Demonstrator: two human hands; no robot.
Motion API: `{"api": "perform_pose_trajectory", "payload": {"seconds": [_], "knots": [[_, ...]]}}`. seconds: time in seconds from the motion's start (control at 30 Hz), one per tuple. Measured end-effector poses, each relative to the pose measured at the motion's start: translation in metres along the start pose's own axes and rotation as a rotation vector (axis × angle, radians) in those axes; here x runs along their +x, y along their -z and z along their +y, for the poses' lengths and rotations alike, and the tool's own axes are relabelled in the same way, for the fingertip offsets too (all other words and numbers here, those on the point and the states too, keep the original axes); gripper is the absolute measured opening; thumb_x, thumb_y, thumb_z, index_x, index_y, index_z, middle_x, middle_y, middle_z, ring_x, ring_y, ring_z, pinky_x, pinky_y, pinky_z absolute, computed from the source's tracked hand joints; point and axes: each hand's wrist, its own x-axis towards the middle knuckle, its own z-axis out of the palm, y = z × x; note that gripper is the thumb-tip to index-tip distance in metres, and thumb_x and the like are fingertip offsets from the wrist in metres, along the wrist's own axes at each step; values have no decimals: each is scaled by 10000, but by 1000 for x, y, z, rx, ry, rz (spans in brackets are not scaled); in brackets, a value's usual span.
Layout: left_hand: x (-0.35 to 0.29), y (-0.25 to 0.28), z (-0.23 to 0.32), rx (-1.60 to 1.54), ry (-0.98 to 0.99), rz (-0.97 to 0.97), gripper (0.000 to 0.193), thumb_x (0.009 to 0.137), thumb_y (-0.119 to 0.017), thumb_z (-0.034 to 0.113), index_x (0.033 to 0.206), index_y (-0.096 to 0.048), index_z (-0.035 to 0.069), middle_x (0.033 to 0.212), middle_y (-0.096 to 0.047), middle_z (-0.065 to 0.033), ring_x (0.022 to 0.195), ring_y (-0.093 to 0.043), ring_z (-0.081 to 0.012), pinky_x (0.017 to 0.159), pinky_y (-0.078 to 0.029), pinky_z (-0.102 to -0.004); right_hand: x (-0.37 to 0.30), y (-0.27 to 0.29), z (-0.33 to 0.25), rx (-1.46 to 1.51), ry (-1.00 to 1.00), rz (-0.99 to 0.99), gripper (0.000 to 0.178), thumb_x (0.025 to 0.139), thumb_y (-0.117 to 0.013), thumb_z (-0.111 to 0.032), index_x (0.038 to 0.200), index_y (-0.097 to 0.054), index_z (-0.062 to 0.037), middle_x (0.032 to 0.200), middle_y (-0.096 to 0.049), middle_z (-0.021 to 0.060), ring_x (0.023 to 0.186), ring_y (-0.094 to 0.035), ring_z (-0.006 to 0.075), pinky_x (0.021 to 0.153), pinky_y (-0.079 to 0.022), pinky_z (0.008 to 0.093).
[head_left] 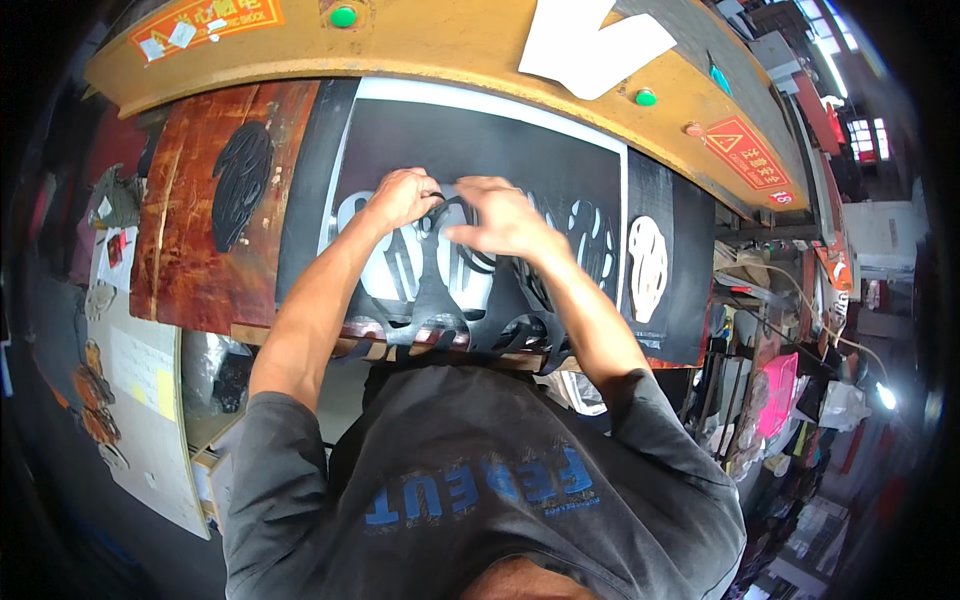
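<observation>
Shirt (pixel 450 430), black sheet (pixel 433 292) between left fingertips (pixel 424 186) (right hand (pixel 505 222) blurred)

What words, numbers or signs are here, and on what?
Text, not copied here, stands on:
Orange rectangular warning sticker, left on the yellow metal beam, partly covered.
Orange triangle-marked warning sticker, right on the beam.
Small round red label beside it: number.
Dark grey cloth T-shirt: blue letters.
White panel, left: too faint to read.

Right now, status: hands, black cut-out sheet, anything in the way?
Left hand: fingers bent, grip unclear. Right hand: open, blurred, alongside. Black cut-out sheet: partly hidden by hands. Yellow beam beyond, apart from hands.
</observation>
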Motion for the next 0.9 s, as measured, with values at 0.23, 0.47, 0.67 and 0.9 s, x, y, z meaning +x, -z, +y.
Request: {"api": "perform_pose_trajectory", "payload": {"seconds": [0.23,0.47,0.67,0.9], "knots": [[-24,-14,9,70,-75,254,91,891,-766,177,959,-771,116,935,-665,-75,924,-685,-315,829,-572,-439,21,-48,-8,-346,141,111,194,960,-696,-264,1033,-747,-92,800,-741,95,776,-731,321,758,-570,464],[-29,-17,11,157,-87,294,122,915,-771,249,975,-761,144,923,-624,-54,899,-664,-287,790,-566,-441,-28,-80,-33,-128,359,218,243,905,-753,-132,1105,-743,4,698,-631,77,612,-635,280,571,-514,420],[-26,-13,11,178,-90,311,140,901,-794,252,993,-760,151,917,-623,-45,889,-652,-282,782,-559,-441,-46,-71,-48,-103,311,206,303,884,-771,-119,1143,-736,33,716,-644,87,616,-634,279,584,-522,409],[-26,-21,3,134,-116,365,133,885,-807,239,968,-767,142,895,-632,-49,874,-656,-288,782,-563,-429,-105,-90,-94,59,563,207,149,783,-777,-73,931,-756,-65,695,-611,40,625,-611,211,534,-501,362]]}}
